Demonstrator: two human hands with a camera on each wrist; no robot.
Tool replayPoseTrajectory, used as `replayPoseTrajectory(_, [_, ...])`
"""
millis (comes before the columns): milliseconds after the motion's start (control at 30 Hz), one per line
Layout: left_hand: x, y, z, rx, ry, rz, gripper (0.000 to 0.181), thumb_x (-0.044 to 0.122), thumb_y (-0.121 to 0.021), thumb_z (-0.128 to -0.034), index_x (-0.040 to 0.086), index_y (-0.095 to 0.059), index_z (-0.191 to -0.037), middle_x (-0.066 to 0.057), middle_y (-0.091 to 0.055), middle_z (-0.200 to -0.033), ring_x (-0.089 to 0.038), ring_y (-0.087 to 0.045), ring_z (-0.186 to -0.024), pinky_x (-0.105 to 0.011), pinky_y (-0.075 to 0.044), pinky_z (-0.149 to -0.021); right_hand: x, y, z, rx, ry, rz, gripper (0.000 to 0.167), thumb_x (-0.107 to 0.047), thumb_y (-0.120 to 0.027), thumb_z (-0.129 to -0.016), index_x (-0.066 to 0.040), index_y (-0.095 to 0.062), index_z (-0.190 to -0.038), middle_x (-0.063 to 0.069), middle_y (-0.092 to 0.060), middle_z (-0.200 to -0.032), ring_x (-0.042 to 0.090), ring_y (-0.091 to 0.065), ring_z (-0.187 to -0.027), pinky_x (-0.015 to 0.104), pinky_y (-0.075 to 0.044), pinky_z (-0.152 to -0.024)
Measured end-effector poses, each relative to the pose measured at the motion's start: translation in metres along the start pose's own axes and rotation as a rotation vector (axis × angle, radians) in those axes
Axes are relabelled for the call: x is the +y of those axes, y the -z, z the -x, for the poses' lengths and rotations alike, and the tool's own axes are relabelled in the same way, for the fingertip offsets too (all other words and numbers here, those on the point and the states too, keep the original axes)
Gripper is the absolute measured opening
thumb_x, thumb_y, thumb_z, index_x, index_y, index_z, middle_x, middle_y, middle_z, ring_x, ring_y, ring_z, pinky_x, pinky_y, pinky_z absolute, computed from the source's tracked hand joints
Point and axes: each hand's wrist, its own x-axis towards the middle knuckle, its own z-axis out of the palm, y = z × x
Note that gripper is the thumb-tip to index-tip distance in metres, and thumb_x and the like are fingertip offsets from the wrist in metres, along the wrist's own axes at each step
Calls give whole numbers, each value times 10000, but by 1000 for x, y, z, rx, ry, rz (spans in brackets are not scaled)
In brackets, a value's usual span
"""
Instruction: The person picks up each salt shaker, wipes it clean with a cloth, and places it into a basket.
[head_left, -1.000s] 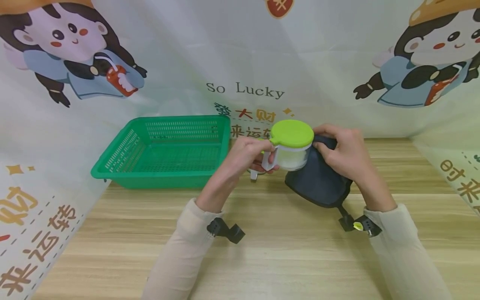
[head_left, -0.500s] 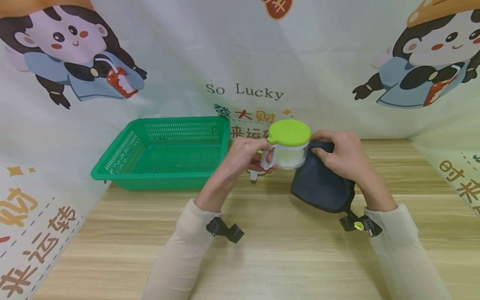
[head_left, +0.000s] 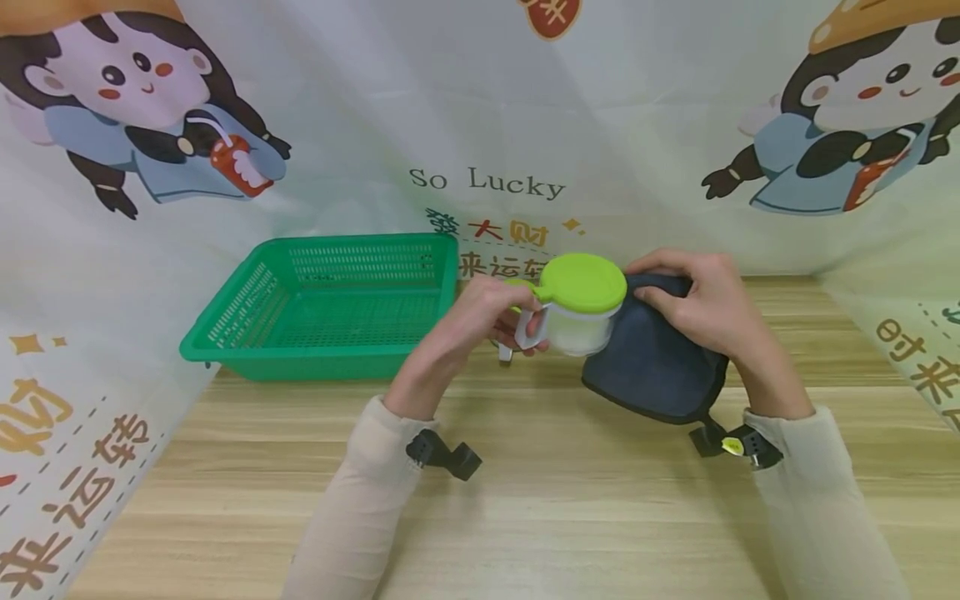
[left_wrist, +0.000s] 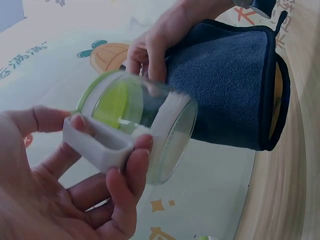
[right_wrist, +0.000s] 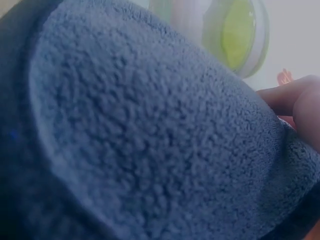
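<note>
My left hand (head_left: 487, 315) grips the white handle (left_wrist: 100, 147) of a clear seasoning jar (head_left: 579, 332) with a bright green lid (head_left: 583, 282). The jar is held above the table, with something whitish low inside it. Close on its right, my right hand (head_left: 701, 302) pinches the upper edge of a dark blue fleecy cloth (head_left: 651, 367) with black edging and a loop. The cloth hangs down and fills most of the right wrist view. Whether cloth and glass touch, I cannot tell. Behind my left hand, another item with a white handle (head_left: 506, 354) is mostly hidden.
A green plastic basket (head_left: 318, 364) with perforated sides stands at the back left of the wood-grain table (head_left: 525, 500). Behind it rises a printed white backdrop (head_left: 480, 100), which also runs along both sides.
The jar has dropped slightly, after a small shift left. My right hand and the cloth have moved a little to the right. Both holds are unchanged, and the basket stays put.
</note>
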Motion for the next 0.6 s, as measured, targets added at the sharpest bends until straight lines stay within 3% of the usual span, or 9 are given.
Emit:
replayPoseTrajectory(133, [-2,4,1,-82,-32,14,325,265,-533,-884,55,-598,-645,-146,-751,-720,-341,-721,-644,-269,-536,-555,2,-4,-1,-7,45,-39,224,5,-711,-918,-90,-787,-1107,110,-791,-1044,-131,-605,-895,73,-456,-761])
replayPoseTrajectory(300, [-3,5,1,-183,-39,89,312,237,-508,-896,39,-577,-665,-121,-739,-704,-244,-700,-600,-251,-470,-513,4,-13,-4,-38,80,-144,284,96,-601,-930,-38,-758,-1126,135,-774,-1061,-76,-622,-948,94,-459,-825])
replayPoseTrajectory(467, [-5,3,1,-235,4,150,284,236,-515,-885,51,-586,-682,-97,-737,-693,-214,-710,-602,-258,-475,-533,9,-21,-5,-121,69,-345,313,125,-516,-955,16,-705,-1179,-50,-733,-1122,-10,-638,-1060,139,-468,-916])
replayPoseTrajectory(600, [-7,-1,-1,-294,18,179,279,241,-522,-875,54,-588,-678,-89,-733,-684,-214,-718,-612,-278,-535,-574,14,-27,-4,-203,104,-560,311,161,-539,-946,112,-609,-1246,-163,-738,-1153,16,-691,-1109,173,-508,-967])
